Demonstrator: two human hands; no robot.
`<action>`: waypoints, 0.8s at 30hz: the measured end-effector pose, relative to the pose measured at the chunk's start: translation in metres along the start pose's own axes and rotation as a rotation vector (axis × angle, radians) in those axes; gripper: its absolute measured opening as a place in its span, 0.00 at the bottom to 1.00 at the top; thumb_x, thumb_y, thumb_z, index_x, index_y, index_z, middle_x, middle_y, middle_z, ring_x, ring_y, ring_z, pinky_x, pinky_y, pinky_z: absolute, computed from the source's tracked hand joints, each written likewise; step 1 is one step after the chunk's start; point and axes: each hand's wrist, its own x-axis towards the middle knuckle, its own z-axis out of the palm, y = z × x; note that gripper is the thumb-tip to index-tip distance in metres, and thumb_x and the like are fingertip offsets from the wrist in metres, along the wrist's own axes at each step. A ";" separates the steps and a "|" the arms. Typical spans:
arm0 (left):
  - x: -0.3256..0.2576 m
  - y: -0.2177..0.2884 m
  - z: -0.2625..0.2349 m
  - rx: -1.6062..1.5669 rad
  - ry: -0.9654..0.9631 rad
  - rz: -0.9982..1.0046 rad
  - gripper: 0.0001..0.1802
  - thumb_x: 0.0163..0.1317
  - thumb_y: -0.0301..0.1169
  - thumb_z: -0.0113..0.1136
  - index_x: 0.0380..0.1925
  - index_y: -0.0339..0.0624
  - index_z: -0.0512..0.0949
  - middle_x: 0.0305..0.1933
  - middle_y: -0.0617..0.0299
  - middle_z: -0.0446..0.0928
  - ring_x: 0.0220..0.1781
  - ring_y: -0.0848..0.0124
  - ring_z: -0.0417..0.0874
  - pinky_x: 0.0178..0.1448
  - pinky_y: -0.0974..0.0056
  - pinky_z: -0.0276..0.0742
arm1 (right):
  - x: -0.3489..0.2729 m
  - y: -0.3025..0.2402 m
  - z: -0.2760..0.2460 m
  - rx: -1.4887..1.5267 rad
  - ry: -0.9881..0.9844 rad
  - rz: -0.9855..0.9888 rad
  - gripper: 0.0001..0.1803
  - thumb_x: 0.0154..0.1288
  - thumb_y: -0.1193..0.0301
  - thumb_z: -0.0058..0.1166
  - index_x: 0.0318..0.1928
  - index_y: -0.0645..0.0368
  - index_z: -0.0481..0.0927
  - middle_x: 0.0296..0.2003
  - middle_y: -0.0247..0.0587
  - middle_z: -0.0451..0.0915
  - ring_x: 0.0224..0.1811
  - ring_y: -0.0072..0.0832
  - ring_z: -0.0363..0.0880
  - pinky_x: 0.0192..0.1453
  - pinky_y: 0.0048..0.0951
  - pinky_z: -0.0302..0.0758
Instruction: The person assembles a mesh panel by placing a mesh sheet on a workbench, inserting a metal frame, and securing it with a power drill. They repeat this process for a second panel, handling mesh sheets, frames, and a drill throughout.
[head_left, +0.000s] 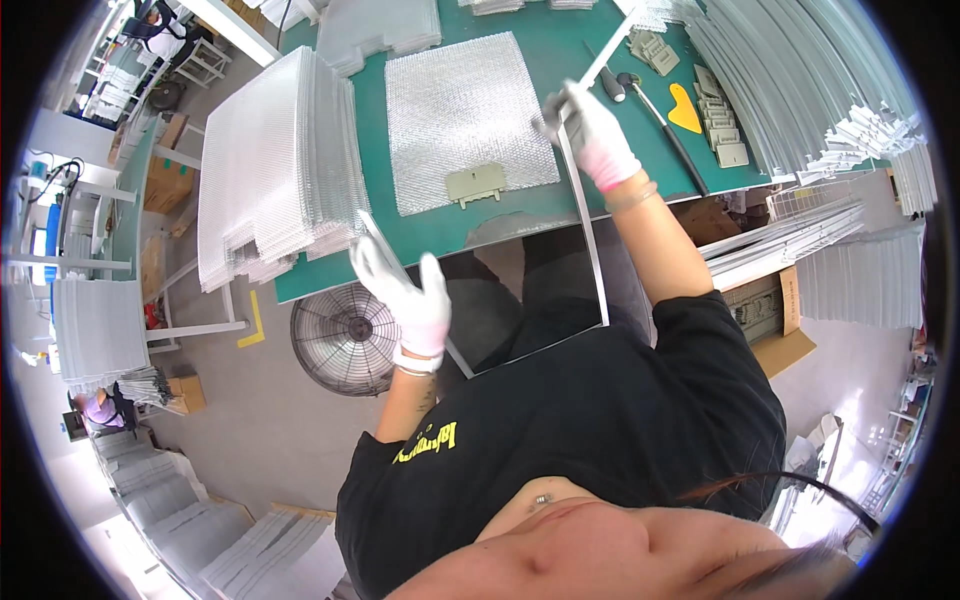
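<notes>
1. Left hand (415,300): gloved in white, fingers spread wide, palm resting against the left rail of a thin metal frame (590,250). It supports the rail near the front edge of the tabletop (560,40) without closing around it.
2. Right hand (592,135): gloved in white, closed around the upper right corner of the metal frame, above the tabletop.
3. Metal frame: a U-shaped strip, held between both hands. Its right rail runs from the right hand down over the tabletop edge to the person's lap; its bottom rail crosses the black shirt.
4. Mesh sheet (462,115): lies flat on the green tabletop, between the two hands, with a beige plastic latch (477,184) at its near edge.
5. Stack of mesh sheets (275,165): stands at the left end of the tabletop, just beside the left hand.
6. Right of the right hand: a black-handled tool (668,125), a yellow scraper (684,108) and a row of beige latches (718,120).
7. Floor fan (345,340): stands below the tabletop, near the left hand.
</notes>
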 end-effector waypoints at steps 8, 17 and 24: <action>-0.064 0.042 0.076 -1.738 -0.882 -1.139 0.26 0.75 0.43 0.50 0.64 0.37 0.66 0.65 0.48 0.71 0.64 0.56 0.74 0.68 0.50 0.71 | -0.117 0.027 -0.006 -0.736 -0.115 0.202 0.16 0.76 0.61 0.46 0.53 0.60 0.73 0.35 0.32 0.78 0.34 0.18 0.76 0.42 0.27 0.75; 0.013 0.077 0.136 -2.028 -0.552 -1.223 0.19 0.75 0.40 0.51 0.55 0.36 0.68 0.59 0.52 0.71 0.63 0.57 0.70 0.73 0.52 0.63 | -0.159 0.040 -0.029 -0.586 -0.053 -0.051 0.33 0.77 0.70 0.40 0.78 0.53 0.47 0.35 0.36 0.74 0.21 0.13 0.63 0.27 0.16 0.66; 0.038 0.090 0.175 -2.040 -0.472 -1.156 0.19 0.75 0.34 0.47 0.57 0.31 0.68 0.58 0.49 0.72 0.64 0.59 0.70 0.73 0.55 0.63 | -0.148 0.033 -0.029 -0.350 -0.101 0.069 0.34 0.76 0.71 0.41 0.78 0.51 0.48 0.34 0.33 0.72 0.19 0.11 0.59 0.24 0.15 0.61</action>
